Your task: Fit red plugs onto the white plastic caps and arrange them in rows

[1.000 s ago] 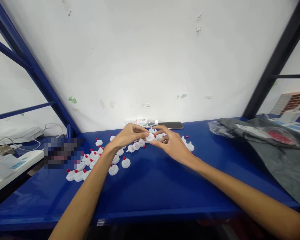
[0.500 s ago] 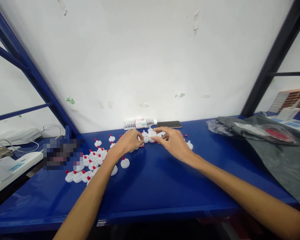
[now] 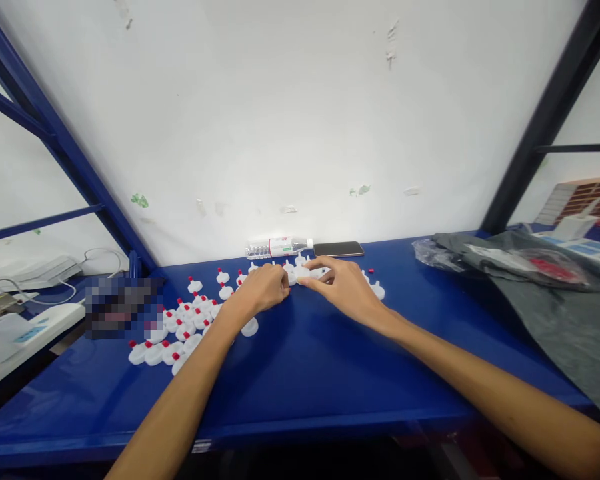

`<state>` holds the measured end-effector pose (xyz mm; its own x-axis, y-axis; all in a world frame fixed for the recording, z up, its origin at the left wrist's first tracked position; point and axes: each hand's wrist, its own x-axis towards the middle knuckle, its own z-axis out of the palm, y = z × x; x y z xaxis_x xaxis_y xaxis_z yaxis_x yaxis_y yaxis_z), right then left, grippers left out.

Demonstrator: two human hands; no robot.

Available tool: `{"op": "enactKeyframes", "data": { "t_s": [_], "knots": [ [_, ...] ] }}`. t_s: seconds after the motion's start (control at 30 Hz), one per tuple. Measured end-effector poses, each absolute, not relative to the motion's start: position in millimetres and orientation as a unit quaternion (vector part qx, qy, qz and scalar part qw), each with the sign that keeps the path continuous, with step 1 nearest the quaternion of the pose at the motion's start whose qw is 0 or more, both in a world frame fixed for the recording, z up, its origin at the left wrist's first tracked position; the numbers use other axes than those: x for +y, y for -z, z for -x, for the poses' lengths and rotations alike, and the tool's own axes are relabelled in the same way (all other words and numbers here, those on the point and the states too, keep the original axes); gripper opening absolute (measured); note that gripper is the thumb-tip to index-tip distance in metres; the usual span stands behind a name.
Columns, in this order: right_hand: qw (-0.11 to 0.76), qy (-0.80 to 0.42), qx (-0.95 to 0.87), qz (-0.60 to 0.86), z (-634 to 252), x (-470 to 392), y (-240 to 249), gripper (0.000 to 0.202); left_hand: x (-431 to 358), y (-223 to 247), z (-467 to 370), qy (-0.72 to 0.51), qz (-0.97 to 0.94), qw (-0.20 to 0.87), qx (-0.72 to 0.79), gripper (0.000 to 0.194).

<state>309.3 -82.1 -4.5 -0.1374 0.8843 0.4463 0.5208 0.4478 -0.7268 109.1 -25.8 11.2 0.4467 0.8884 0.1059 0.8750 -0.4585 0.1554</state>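
My right hand [image 3: 344, 283] holds a white nozzle cap [image 3: 301, 265] between thumb and fingertips, its spout pointing up. Close by on the left, my left hand [image 3: 266, 288] has its fingers curled together near that cap. Whatever they pinch is hidden behind the knuckles. Around both hands stand more white caps with bare spouts, partly covered by the fingers. To the left lies a cluster of white caps with red tips [image 3: 185, 330]. One white cap [image 3: 377, 290] stands right of my right hand, and a loose red tip [image 3: 371, 271] lies behind it.
Against the wall a clear plastic bottle [image 3: 280, 247] lies on its side beside a dark phone [image 3: 339, 249]. Grey plastic bags [image 3: 525, 267] cover the right end of the blue table [image 3: 330, 380]. Power strips stand at both sides, and a blurred patch [image 3: 123, 308] sits at left.
My left hand has turned and shifted slightly right and down, its fingers now more hidden. My right hand stays nearly in place with the cap.
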Motion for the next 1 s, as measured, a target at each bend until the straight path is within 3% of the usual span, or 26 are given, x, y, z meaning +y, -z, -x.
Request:
{"op": "enactKeyframes", "data": {
  "t_s": [0.3, 0.5, 0.6, 1.0],
  "knots": [
    [0.445, -0.221, -0.712, 0.497, -310.4, -78.0, 7.4, 0.022, -28.4, -33.2, -104.7, -0.263, -0.812, 0.147, 0.499, 0.026],
    [0.440, -0.248, -0.713, 0.486, -309.3, -81.6, 5.1, 0.021, -30.9, -36.2, -104.7, -0.353, -0.727, 0.404, 0.429, 0.029],
    [0.436, -0.256, -0.710, 0.490, -309.1, -82.7, 3.6, 0.022, -30.8, -34.3, -105.3, -0.345, -0.713, 0.463, 0.397, 0.024],
    [0.468, -0.350, -0.673, 0.453, -307.5, -82.6, 7.0, 0.032, -34.1, -36.0, -109.0, -0.359, -0.732, 0.426, 0.391, 0.018]
  ]
}}
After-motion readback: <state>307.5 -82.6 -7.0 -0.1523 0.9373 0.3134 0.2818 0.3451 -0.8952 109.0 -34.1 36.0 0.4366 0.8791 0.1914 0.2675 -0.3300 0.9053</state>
